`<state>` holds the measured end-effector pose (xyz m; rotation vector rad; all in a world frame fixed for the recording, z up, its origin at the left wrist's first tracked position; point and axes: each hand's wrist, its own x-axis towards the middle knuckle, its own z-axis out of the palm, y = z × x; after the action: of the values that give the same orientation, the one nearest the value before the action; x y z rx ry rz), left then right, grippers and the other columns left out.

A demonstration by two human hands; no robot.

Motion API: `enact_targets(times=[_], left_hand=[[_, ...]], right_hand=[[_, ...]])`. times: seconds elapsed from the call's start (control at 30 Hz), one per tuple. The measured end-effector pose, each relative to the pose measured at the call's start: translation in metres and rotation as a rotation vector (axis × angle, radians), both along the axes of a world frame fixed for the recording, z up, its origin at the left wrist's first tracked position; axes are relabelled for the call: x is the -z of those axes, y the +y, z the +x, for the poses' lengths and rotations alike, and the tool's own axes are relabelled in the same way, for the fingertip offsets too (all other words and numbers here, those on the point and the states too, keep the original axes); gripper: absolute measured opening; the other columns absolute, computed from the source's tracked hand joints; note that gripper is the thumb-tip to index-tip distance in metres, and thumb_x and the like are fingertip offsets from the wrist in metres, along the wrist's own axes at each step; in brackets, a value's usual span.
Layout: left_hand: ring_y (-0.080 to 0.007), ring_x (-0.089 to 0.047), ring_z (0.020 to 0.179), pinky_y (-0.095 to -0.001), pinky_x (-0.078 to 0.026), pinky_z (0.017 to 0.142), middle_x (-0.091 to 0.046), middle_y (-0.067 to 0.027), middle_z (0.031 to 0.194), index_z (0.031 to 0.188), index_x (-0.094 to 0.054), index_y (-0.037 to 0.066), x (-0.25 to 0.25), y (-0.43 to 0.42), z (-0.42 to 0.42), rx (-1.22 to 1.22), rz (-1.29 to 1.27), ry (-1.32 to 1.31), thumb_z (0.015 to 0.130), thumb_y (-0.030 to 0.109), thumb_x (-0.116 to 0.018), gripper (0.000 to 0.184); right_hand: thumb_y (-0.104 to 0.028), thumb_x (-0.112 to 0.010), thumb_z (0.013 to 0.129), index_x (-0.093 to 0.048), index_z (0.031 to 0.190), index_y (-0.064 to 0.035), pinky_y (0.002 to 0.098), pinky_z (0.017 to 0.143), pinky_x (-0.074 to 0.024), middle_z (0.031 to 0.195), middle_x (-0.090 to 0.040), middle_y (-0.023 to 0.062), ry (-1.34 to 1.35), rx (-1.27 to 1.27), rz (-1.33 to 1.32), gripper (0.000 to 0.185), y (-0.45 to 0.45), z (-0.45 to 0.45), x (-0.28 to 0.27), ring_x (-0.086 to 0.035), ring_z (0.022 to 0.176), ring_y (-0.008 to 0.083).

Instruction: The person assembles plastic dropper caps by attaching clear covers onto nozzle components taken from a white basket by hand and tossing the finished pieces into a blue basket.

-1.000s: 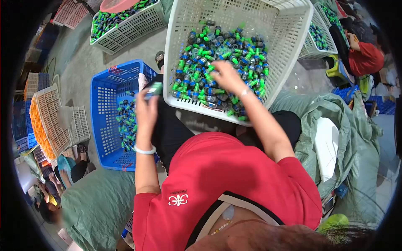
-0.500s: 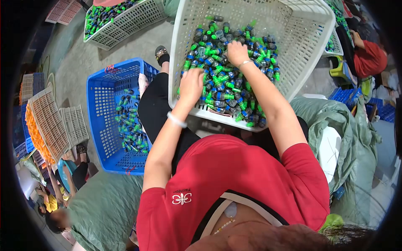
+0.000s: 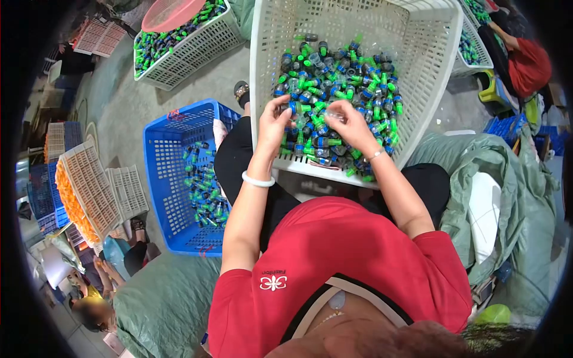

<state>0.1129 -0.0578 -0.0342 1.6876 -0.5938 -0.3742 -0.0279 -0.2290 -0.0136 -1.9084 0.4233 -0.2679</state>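
Looking down past the red shirt [image 3: 346, 250], I see the person's two hands apart over the small bottles [image 3: 382, 107] heaped in the big white basket [image 3: 439, 77], the left hand [image 3: 273, 128] curled with one at its thumb, the right hand [image 3: 352, 128] with thumb and fingers drawn close; I can't tell whether either grips anything. More green-topped bottles lie in the blue basket [image 3: 158, 179] beside the left leg [image 3: 236, 155].
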Motion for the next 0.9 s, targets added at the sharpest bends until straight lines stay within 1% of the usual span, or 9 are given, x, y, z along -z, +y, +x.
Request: enact_targets(times=[0.07, 0.23, 0.37, 0.47, 0.6, 0.7, 0.77, 0.87, 0.9], left_hand=[[-0.0186, -0.064, 0.094, -0.0297, -0.052, 0.077, -0.061, -0.0108, 0.106, 0.127, -0.048, 0.003, -0.024, 0.018, -0.012, 0.135, -0.186, 0.609, 0.089, 0.008, -0.061, 0.041], [-0.0155, -0.064, 0.076, -0.0252, -0.051, 0.067, -0.058, -0.0119, 0.109, 0.124, -0.048, 0.003, -0.047, 0.035, -0.054, 0.189, -0.169, 0.642, 0.093, 0.008, -0.058, 0.033], [-0.0182, -0.061, 0.078, -0.0288, -0.049, 0.072, -0.055, -0.0108, 0.106, 0.120, -0.047, 0.001, -0.058, 0.043, -0.077, 0.276, 0.083, 0.380, 0.091, 0.007, -0.060, 0.032], [-0.0215, -0.057, 0.086, -0.0332, -0.047, 0.077, -0.052, -0.0111, 0.098, 0.117, -0.046, 0.000, -0.071, 0.046, -0.082, 0.220, 0.127, -0.254, 0.089, 0.006, -0.061, 0.032], [-0.0279, -0.056, 0.094, -0.0360, -0.045, 0.083, -0.051, -0.0153, 0.099, 0.117, -0.046, -0.001, -0.078, 0.046, -0.085, 0.269, 0.163, -0.425, 0.086, 0.004, -0.063, 0.036], [-0.0326, -0.056, 0.093, -0.0375, -0.045, 0.081, -0.051, -0.0178, 0.100, 0.117, -0.045, -0.001, -0.071, 0.050, -0.087, 0.272, 0.112, -0.271, 0.085, 0.003, -0.063, 0.036], [-0.0349, -0.056, 0.092, -0.0383, -0.046, 0.080, -0.051, -0.0190, 0.100, 0.116, -0.045, -0.001, -0.066, 0.049, -0.089, 0.263, 0.085, -0.207, 0.085, 0.002, -0.063, 0.036], [-0.0377, -0.055, 0.084, -0.0410, -0.046, 0.076, -0.050, -0.0214, 0.099, 0.117, -0.043, -0.002, -0.062, 0.050, -0.089, 0.232, 0.198, -0.639, 0.085, 0.004, -0.063, 0.038], [-0.0377, -0.055, 0.084, -0.0410, -0.046, 0.076, -0.050, -0.0214, 0.099, 0.117, -0.043, -0.002, -0.061, 0.052, -0.090, 0.233, 0.197, -0.636, 0.085, 0.004, -0.063, 0.038]], right_hand=[[-0.020, -0.064, 0.090, -0.055, 0.110, -0.0033, 0.0275, 0.076, -0.0492, 0.101, -0.063, 0.0042, -0.012, -0.047, 0.038, 0.028, 0.017, -0.005, -0.015, -0.059, 0.088, 0.0109], [-0.021, -0.062, 0.092, -0.054, 0.107, -0.0037, 0.0248, 0.068, -0.0453, 0.090, -0.057, 0.0009, -0.036, -0.140, 0.142, 0.025, 0.036, -0.007, -0.035, -0.053, 0.077, 0.0076], [-0.024, -0.060, 0.092, -0.053, 0.102, -0.0038, 0.0252, 0.061, -0.0419, 0.080, -0.053, 0.0001, -0.034, -0.168, 0.249, 0.023, 0.037, -0.012, -0.042, -0.048, 0.069, 0.0074], [-0.026, -0.060, 0.092, -0.052, 0.098, -0.0031, 0.0273, 0.057, -0.0408, 0.071, -0.053, 0.0020, -0.043, -0.198, 0.189, 0.025, 0.038, -0.012, -0.042, -0.046, 0.062, 0.0093], [-0.029, -0.057, 0.093, -0.051, 0.094, -0.0038, 0.0257, 0.055, -0.0390, 0.070, -0.052, 0.0006, 0.069, -0.109, 0.230, 0.026, 0.043, -0.013, -0.033, -0.045, 0.061, 0.0084], [-0.029, -0.055, 0.094, -0.050, 0.094, -0.0118, 0.0207, 0.047, -0.0270, 0.068, -0.041, -0.0058, 0.105, -0.089, 0.486, 0.018, 0.054, -0.013, -0.043, -0.034, 0.055, 0.0027], [-0.030, -0.054, 0.094, -0.049, 0.093, -0.0128, 0.0206, 0.046, -0.0246, 0.067, -0.039, -0.0059, 0.124, -0.064, 0.562, 0.018, 0.063, -0.011, -0.038, -0.033, 0.053, 0.0025], [-0.031, -0.054, 0.094, -0.049, 0.092, -0.0149, 0.0204, 0.043, -0.0200, 0.064, -0.037, -0.0062, 0.133, -0.021, 0.713, 0.017, 0.070, -0.011, -0.036, -0.029, 0.049, 0.0021], [-0.031, -0.055, 0.094, -0.049, 0.093, -0.0140, 0.0218, 0.043, -0.0228, 0.065, -0.038, -0.0055, 0.181, -0.038, 0.791, 0.018, 0.069, -0.014, -0.036, -0.032, 0.050, 0.0031]])
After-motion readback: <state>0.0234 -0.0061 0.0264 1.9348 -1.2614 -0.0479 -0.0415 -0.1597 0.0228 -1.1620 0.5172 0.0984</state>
